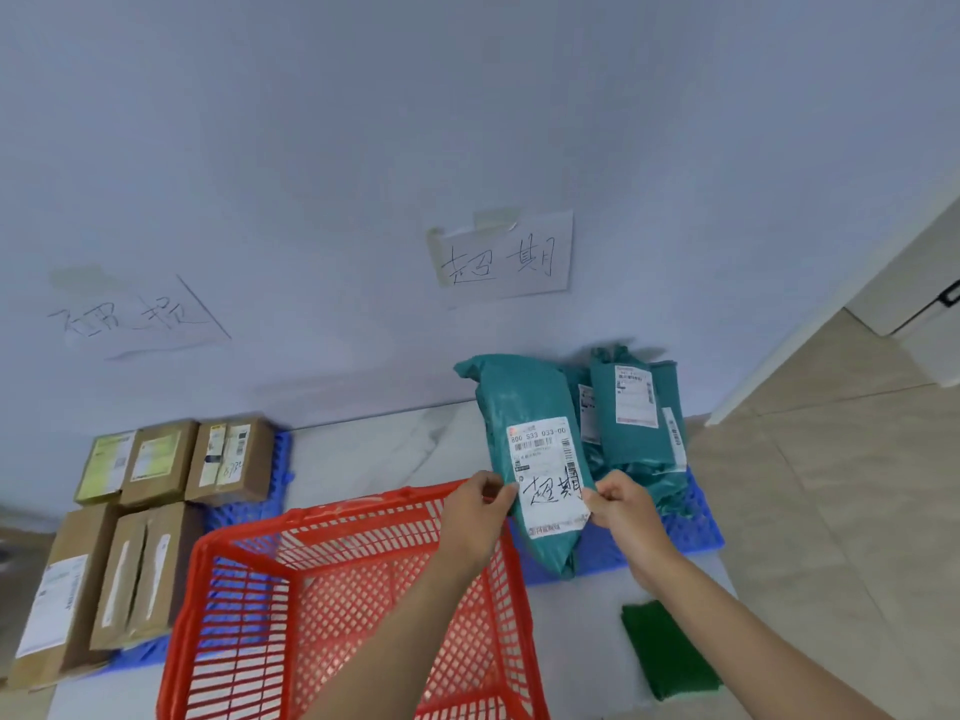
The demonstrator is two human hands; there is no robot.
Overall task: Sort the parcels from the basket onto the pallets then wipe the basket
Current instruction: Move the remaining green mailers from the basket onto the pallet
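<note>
From the head view, both hands are up in front of the person, pinching a teal mailer bag (524,407) by its lower part: the left hand (475,511) has its fingers closed on the bag's left edge beside the white shipping label (548,475), and the right hand (623,506) is closed on the label's right corner. The bag rises away from the hands, tilted, its bottom end hanging between them over the right blue pallet (696,532). Just beyond the right hand, more teal bags (631,418) lie stacked on that pallet. Under the left forearm sits the red plastic basket (249,615), its mesh showing nothing inside. Well to the left of the left hand, brown cardboard boxes (156,462) sit in two rows on a second blue pallet (244,511). Below the right forearm, a folded green cloth (670,649) lies flat on the pale floor (363,454), apart from the basket. Above the hands, a handwritten paper sign (501,254) is taped to the bluish wall (467,96), and another sign (135,314) hangs further left above the boxes. To the right of the right hand the floor turns to beige tiles (831,511), near a white door frame (841,298).
</note>
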